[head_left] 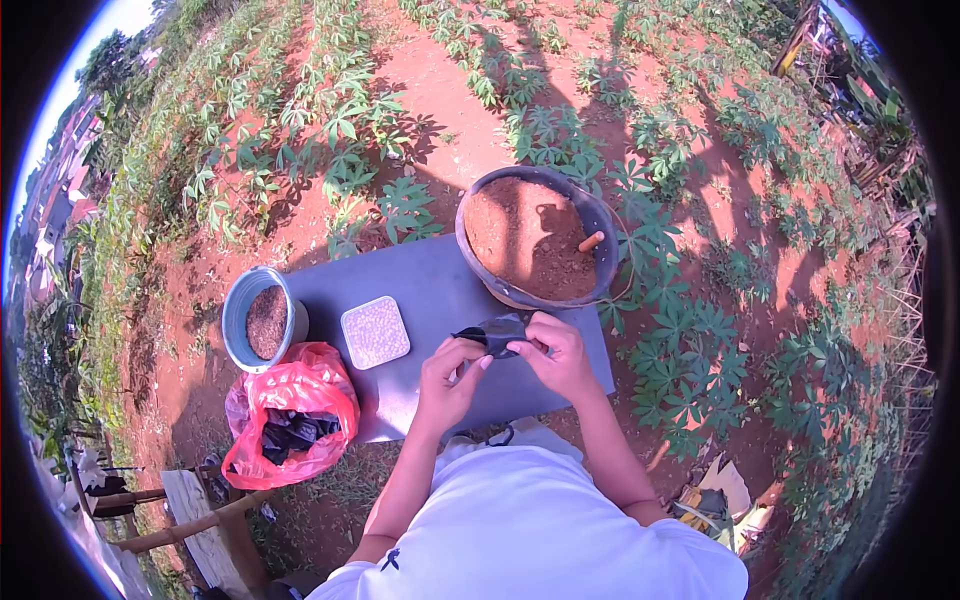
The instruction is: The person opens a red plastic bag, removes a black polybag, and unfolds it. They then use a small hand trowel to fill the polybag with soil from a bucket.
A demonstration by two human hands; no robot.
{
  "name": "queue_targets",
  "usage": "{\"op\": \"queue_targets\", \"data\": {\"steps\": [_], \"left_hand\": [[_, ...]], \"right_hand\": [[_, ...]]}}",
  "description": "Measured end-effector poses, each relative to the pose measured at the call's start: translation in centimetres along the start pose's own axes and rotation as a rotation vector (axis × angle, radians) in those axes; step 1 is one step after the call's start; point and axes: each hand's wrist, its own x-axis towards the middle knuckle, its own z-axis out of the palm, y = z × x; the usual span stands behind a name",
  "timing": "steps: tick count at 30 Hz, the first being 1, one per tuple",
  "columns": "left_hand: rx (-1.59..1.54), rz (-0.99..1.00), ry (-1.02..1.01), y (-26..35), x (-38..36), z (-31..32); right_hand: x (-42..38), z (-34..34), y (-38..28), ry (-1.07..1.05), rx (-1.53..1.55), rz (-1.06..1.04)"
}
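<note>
We see 1 blue bucket (pixel 238 322), 1 red bag (pixel 336 388) and 1 white container (pixel 385 362) at the desk (pixel 410 275). Our left grip (pixel 450 382) is pinched on 1 black plastic piece (pixel 497 335), above the desk, near the soil tub (pixel 599 217); our right grip (pixel 558 360) pinches it too.

No readable text, labels or numbers anywhere. Small dark mark (pixel 390 560) on the white fabric shirt (pixel 540 530), maybe a logo; too small to tell.
</note>
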Motion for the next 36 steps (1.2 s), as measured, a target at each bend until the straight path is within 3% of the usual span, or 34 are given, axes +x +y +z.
{"op": "queue_targets", "data": {"steps": [4,11,12,14,16,18,20,23,27,29,36], "left_hand": [[0.019,0.035,-0.050,0.1,0.1,1.2],[-0.303,-0.245,-0.040,0.4,1.2,3.6],[-0.414,-0.314,-0.003,0.6,1.5,4.1],[-0.413,-0.292,0.025,0.5,2.2,4.9],[-0.402,-0.232,0.010,0.6,2.9,5.8],[-0.280,-0.184,0.023,1.3,3.1,6.3],[-0.014,-0.009,-0.083,1.7,3.2,6.8],[0.046,-0.163,-0.054,2.0,2.4,8.0],[-0.025,-0.123,0.048,0.9,1.8,9.5],[-0.171,-0.193,0.122,0.1,1.2,10.0],[-0.263,-0.182,0.209,2.6,2.6,10.4]], "right_hand": [[-0.3,-1.6,0.5,0.054,0.041,0.004],[-0.4,-4.0,1.1,-0.003,-0.040,-0.027],[-0.2,-4.2,1.1,-0.010,-0.118,-0.123],[-0.5,-4.5,1.3,-0.030,-0.184,-0.217],[-0.6,-5.0,1.6,-0.029,0.051,-0.032],[-0.6,-5.3,2.7,0.025,0.166,0.020],[-0.9,-5.8,3.6,0.088,0.279,0.082],[-1.2,-6.6,4.4,0.072,0.260,0.102],[-0.9,-7.5,4.8,0.115,0.217,0.034],[-0.6,-7.9,4.5,0.111,0.203,-0.001],[0.6,-9.8,4.0,0.062,-0.027,-0.195]]}}
